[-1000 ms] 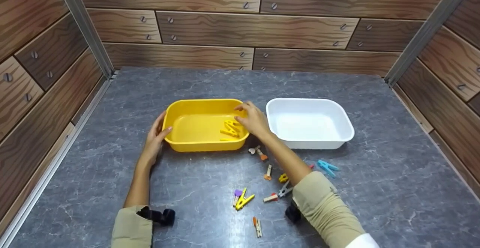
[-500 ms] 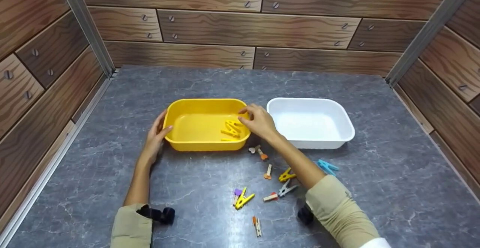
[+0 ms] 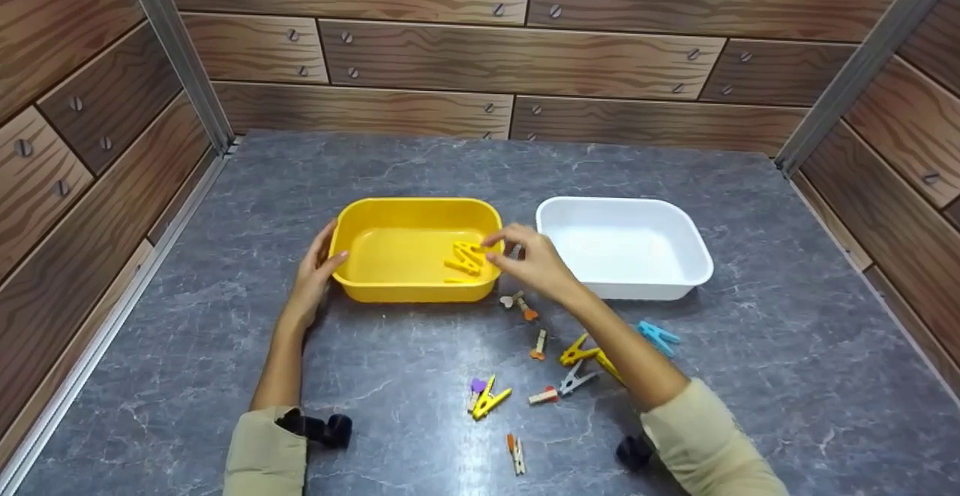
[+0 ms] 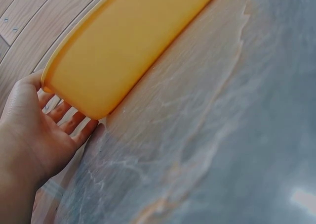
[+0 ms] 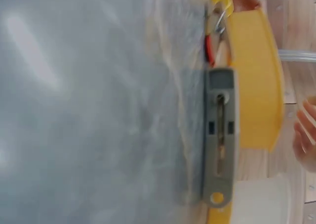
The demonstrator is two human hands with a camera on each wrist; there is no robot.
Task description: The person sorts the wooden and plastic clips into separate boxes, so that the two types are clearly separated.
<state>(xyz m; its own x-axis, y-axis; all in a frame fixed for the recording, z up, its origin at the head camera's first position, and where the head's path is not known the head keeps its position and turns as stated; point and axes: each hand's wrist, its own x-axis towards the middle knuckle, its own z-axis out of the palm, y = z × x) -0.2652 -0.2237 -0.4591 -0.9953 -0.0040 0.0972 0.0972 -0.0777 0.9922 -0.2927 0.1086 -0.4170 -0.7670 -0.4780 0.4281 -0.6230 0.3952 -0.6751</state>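
Centre of the frame, and the left hand (image 3: 309, 282) grips the yellow tub (image 3: 412, 293) at its left end, thumb over the rim! By the tub's right rim, the right hand (image 3: 538, 262) hangs loosely bent, thumb and forefinger apart; yellow clothespins (image 3: 466, 259) lie inside, white tub (image 3: 637, 290) right of centre.

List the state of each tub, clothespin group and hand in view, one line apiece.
Yellow plastic tub: upright, uncovered.
White plastic tub: upright, uncovered.
Yellow clothespins in yellow plastic tub: grouped at right end.
Loose yellow clothespins: lying on marbled tabletop.
Blue clothespin: lying, handles spread.
Gray clothespin: lying, handles spread.
Decorated wooden clothespins: lying scattered.
Left hand: gripping yellow plastic tub's left end.
Right hand: fingers curved, holding nothing visible.
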